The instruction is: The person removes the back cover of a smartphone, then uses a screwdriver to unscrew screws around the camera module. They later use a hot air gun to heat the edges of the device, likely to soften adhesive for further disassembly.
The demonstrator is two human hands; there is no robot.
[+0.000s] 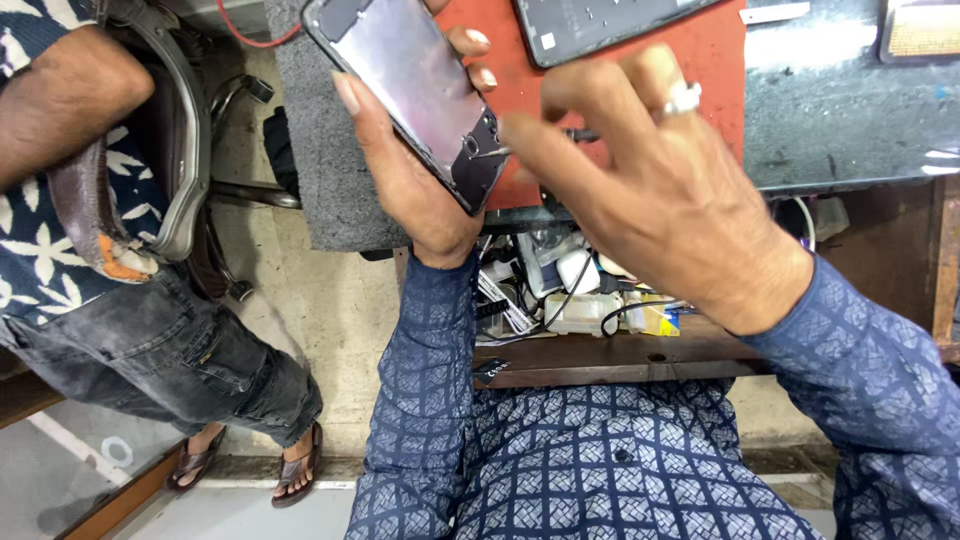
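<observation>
Metal and glass show along the opened smartphone (415, 90), which the left hand (410, 170) clasps by its long edges, thumb along one side and fingertips curled over the other, so it sits tilted above the front edge of the bench. The right hand (650, 190), with a ring on one finger, pinches a slim screwdriver (530, 143) between thumb and forefinger, its tip resting on the dark exposed circuit area at the lower end of the phone. With its back cover off, the phone looks light, stiff and fragile, and its bare shiny plate is likely slippery; the edges, where the left hand already holds it, seem the safest place to grip, away from the exposed board. Behind the hands lies a red work mat (710, 60), and on it a second dark phone (600, 25) lies flat, apart from the one in hand. To the left is a grey foam pad (320, 150); to the right, the worn dark benchtop (850, 110). Below the bench edge an open shelf (600, 350) holds a jumble of white chargers, cables and small boxes. At far left another person (120, 300) stands in dark jeans and sandals.
</observation>
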